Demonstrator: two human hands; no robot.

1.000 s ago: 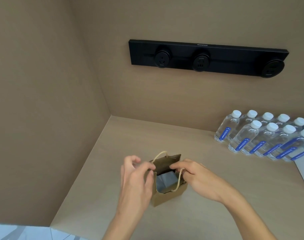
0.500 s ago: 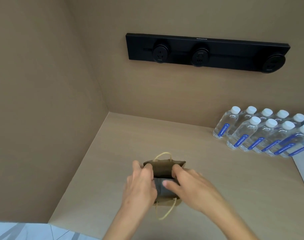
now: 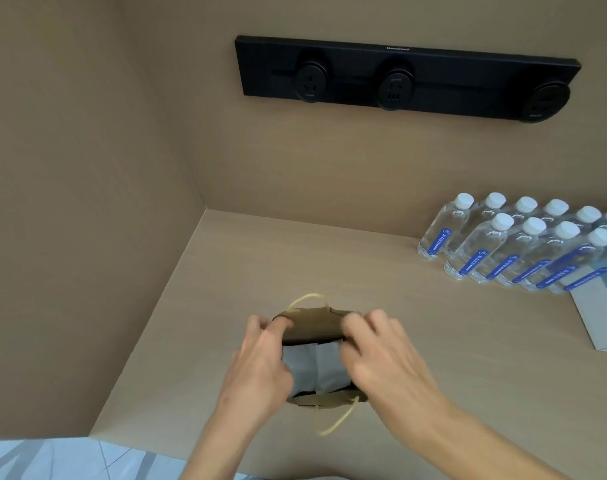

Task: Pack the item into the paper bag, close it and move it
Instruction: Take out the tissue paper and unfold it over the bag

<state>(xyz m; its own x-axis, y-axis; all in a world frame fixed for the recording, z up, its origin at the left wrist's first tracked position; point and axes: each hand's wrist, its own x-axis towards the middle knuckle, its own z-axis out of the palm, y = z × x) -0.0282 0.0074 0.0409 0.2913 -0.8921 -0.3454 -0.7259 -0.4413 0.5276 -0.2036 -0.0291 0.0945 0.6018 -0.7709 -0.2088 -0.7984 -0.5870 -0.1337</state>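
Brown paper bag (image 3: 312, 323) holds a grey folded item (image 3: 315, 370), mouth open.

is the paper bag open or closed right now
Open. The paper bag's mouth gapes between both hands, left and right, showing the grey item inside; its rims sit apart.

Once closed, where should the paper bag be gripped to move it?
Probably by the two cord handles, from above: one loop stands at the far rim, the other hangs over the near rim. Gathered together, they would pull the paper bag shut over the grey item.
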